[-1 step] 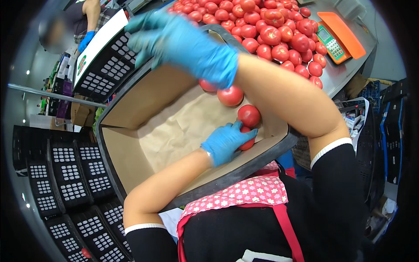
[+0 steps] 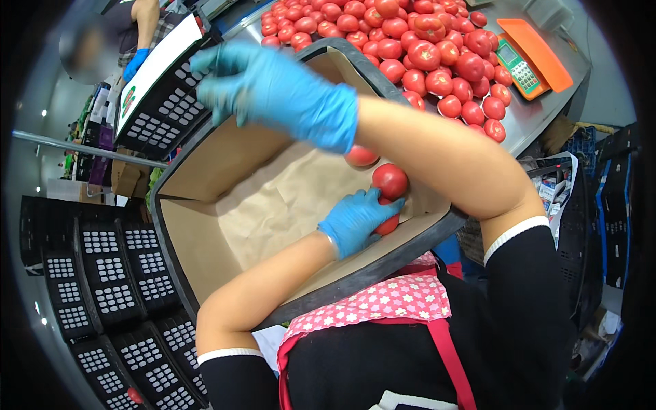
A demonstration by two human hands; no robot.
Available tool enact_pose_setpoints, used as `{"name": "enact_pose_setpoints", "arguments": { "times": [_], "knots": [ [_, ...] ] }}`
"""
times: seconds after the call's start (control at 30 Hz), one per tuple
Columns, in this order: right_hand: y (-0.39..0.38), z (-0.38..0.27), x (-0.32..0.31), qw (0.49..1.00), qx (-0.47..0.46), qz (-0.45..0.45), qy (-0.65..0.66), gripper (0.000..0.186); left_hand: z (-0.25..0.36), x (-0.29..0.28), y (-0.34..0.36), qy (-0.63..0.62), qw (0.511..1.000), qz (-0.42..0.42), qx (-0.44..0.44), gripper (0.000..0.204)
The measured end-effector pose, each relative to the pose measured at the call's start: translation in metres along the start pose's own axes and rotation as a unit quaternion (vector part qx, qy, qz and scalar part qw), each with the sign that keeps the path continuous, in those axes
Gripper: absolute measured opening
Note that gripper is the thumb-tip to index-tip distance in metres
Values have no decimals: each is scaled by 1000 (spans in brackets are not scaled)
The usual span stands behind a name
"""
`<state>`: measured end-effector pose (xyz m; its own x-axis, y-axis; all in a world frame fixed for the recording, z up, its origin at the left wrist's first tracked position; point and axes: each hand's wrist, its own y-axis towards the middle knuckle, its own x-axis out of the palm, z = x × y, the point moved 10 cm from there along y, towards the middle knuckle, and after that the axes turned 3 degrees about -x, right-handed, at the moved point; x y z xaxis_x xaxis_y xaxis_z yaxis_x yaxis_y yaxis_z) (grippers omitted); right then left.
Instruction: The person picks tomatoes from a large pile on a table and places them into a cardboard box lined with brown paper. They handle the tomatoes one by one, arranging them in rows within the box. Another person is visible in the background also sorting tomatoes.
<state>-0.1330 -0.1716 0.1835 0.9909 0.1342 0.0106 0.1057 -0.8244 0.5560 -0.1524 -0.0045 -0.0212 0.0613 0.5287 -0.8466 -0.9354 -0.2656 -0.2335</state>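
Note:
My left hand (image 2: pixel 354 222), in a blue glove, reaches into a black crate (image 2: pixel 174 256) lined with brown paper (image 2: pixel 273 195). Its fingers close on a red tomato (image 2: pixel 387 224) by the crate's near right side. Touching that one is another tomato (image 2: pixel 390 180), and a third (image 2: pixel 361 156) lies farther in, partly behind my right wrist. My right hand (image 2: pixel 273 96), also gloved in blue, hovers over the crate's far left part. Its fingers are blurred but look spread, and no tomato shows in them.
Beyond the crate, a pile of tomatoes (image 2: pixel 424 55) covers a metal table (image 2: pixel 540 113). An orange scale (image 2: pixel 529 65) stands at its right. Stacked black crates (image 2: pixel 109 273) fill the lower left. At the upper left, a co-worker's gloved hand (image 2: pixel 135 65) is near a black crate with a white panel (image 2: pixel 156 72).
My right hand has come slightly nearer to me, its forearm now covering a tomato at the far side of the crate. My left hand has barely shifted on its tomato.

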Motion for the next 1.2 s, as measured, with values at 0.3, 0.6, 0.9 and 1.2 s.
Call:
{"name": "enact_pose_setpoints", "arguments": {
  "times": [0.3,0.6,0.9,1.2],
  "knots": [
    [-37,103,6,922,157,-191,-298,37,-67,-37,-51,-358,915,126,-137,61],
    [-98,97,76,874,244,-409,-94,80,-132,-50,-169,-761,536,262,-255,59],
    [-105,112,84,884,230,-365,-182,97,-157,-54,-177,-722,566,299,-262,49],
    [-105,138,72,865,434,-242,71,33,-159,-40,-165,-777,497,276,-271,64]
  ]
}}
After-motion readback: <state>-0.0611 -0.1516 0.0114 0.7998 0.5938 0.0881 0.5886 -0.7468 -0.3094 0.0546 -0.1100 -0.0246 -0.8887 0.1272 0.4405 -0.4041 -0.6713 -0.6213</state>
